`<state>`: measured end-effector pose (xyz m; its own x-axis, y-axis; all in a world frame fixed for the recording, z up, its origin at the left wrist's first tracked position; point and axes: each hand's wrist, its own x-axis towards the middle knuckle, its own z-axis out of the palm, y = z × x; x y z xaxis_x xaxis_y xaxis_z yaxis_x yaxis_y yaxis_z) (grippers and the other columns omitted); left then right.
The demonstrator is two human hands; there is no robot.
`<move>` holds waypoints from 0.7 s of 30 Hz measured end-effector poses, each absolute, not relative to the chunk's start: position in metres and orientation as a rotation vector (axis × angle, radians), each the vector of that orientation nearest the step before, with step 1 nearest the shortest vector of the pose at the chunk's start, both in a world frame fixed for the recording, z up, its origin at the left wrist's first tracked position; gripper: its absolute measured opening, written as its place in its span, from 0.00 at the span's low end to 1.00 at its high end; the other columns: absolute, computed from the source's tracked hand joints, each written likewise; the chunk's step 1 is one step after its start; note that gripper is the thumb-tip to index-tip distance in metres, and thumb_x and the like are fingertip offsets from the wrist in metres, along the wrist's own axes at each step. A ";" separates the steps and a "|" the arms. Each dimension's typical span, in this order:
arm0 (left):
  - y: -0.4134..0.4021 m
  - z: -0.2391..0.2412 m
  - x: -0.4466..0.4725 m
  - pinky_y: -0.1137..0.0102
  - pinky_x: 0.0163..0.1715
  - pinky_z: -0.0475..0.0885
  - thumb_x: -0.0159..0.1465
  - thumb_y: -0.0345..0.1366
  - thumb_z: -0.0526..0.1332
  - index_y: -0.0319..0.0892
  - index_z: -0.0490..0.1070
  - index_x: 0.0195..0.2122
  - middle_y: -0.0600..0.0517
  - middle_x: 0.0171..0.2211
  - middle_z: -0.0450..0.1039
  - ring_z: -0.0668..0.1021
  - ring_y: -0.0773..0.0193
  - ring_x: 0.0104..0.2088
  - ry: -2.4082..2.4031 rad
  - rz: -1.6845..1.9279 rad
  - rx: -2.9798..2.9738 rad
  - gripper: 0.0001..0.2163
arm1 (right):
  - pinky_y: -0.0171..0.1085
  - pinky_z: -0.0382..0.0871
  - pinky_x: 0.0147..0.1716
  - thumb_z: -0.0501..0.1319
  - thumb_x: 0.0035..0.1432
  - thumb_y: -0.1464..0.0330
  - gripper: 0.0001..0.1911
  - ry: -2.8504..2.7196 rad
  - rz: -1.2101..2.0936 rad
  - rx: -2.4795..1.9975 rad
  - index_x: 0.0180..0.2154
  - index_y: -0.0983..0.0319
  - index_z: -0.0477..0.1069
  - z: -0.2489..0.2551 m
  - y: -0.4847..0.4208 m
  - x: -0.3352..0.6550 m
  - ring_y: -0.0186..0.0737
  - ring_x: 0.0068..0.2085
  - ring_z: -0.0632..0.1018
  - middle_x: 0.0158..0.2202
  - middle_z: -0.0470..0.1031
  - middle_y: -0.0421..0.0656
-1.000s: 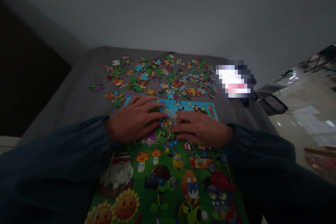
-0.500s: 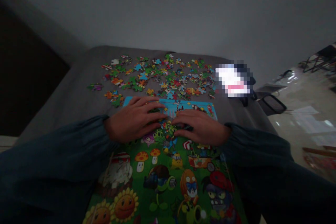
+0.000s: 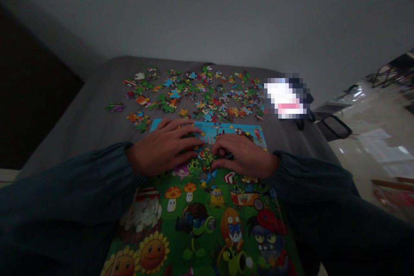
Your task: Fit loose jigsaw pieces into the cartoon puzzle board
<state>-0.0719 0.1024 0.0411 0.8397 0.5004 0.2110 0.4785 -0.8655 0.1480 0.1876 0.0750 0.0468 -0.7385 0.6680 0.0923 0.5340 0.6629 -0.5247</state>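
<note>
A colourful cartoon puzzle sheet [image 3: 207, 207] lies lengthwise before me, with a blue upper edge and green lower part. My left hand [image 3: 171, 142] rests palm-down across its upper left, fingers stretched and slightly apart, holding nothing. On the upper right, my right hand [image 3: 239, 153] has its fingers curled inward and its thumb low. Whatever lies under those curled fingertips is hidden. Between the two hands shows a small cluster of puzzle pieces [image 3: 204, 155], close to the fingertips of both.
Many loose puzzle pieces [image 3: 194, 95] are scattered beyond the sheet on a grey cloth-covered surface [image 3: 87, 116]. At its right edge sits a bright, pixelated object [image 3: 286, 99] with dark parts. Behind stands a pale wall [image 3: 207, 13]; shiny floor [image 3: 365, 155] shows at right.
My right hand's fingers have curled in more, where they were straighter before. My left hand stays in place on the sheet. The whole view has shifted very slightly.
</note>
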 end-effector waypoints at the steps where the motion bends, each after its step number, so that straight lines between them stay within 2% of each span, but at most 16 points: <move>1: 0.102 0.041 -0.072 0.52 0.56 0.62 0.69 0.41 0.58 0.51 0.72 0.55 0.50 0.58 0.70 0.66 0.48 0.60 0.777 0.370 2.928 0.14 | 0.36 0.64 0.37 0.67 0.59 0.59 0.15 -2.606 0.666 -0.948 0.39 0.63 0.69 0.047 0.074 0.188 0.37 0.36 0.71 0.33 0.70 0.41; 4: 0.103 0.041 -0.072 0.52 0.55 0.63 0.69 0.41 0.58 0.51 0.71 0.55 0.49 0.58 0.70 0.66 0.47 0.60 0.768 0.371 2.935 0.14 | 0.40 0.67 0.41 0.62 0.63 0.57 0.17 -2.646 0.544 -0.805 0.45 0.64 0.69 0.048 0.071 0.188 0.41 0.40 0.73 0.38 0.73 0.45; 8: 0.102 0.041 -0.072 0.52 0.55 0.62 0.69 0.41 0.58 0.51 0.71 0.55 0.50 0.58 0.70 0.66 0.47 0.61 0.765 0.385 2.926 0.14 | 0.43 0.70 0.44 0.56 0.68 0.63 0.17 -2.509 0.340 -0.708 0.55 0.62 0.62 0.050 0.067 0.189 0.42 0.45 0.74 0.44 0.74 0.47; 10: 0.102 0.042 -0.072 0.53 0.56 0.62 0.69 0.41 0.58 0.51 0.71 0.55 0.50 0.58 0.70 0.66 0.48 0.61 0.766 0.383 2.915 0.14 | 0.43 0.70 0.43 0.55 0.67 0.65 0.16 -2.465 0.301 -0.689 0.54 0.63 0.62 0.049 0.066 0.188 0.42 0.45 0.74 0.44 0.73 0.48; 14: 0.102 0.043 -0.072 0.53 0.56 0.62 0.69 0.41 0.59 0.50 0.72 0.55 0.50 0.58 0.70 0.66 0.48 0.60 0.762 0.380 2.920 0.14 | 0.44 0.70 0.40 0.55 0.67 0.63 0.12 -2.711 0.269 -0.674 0.46 0.63 0.68 0.048 0.068 0.187 0.44 0.41 0.74 0.40 0.73 0.48; 18: 0.101 0.043 -0.072 0.52 0.54 0.63 0.69 0.40 0.58 0.49 0.72 0.54 0.49 0.57 0.71 0.67 0.47 0.59 0.762 0.390 2.944 0.13 | 0.44 0.70 0.44 0.55 0.67 0.66 0.15 -2.621 0.250 -0.694 0.52 0.66 0.65 0.049 0.068 0.188 0.44 0.45 0.74 0.44 0.74 0.50; 21: 0.101 0.044 -0.071 0.52 0.54 0.63 0.69 0.40 0.58 0.49 0.71 0.55 0.48 0.57 0.70 0.67 0.47 0.60 0.751 0.397 2.945 0.14 | 0.42 0.70 0.44 0.55 0.66 0.68 0.15 -2.531 0.233 -0.662 0.53 0.65 0.63 0.051 0.067 0.188 0.42 0.45 0.74 0.45 0.74 0.49</move>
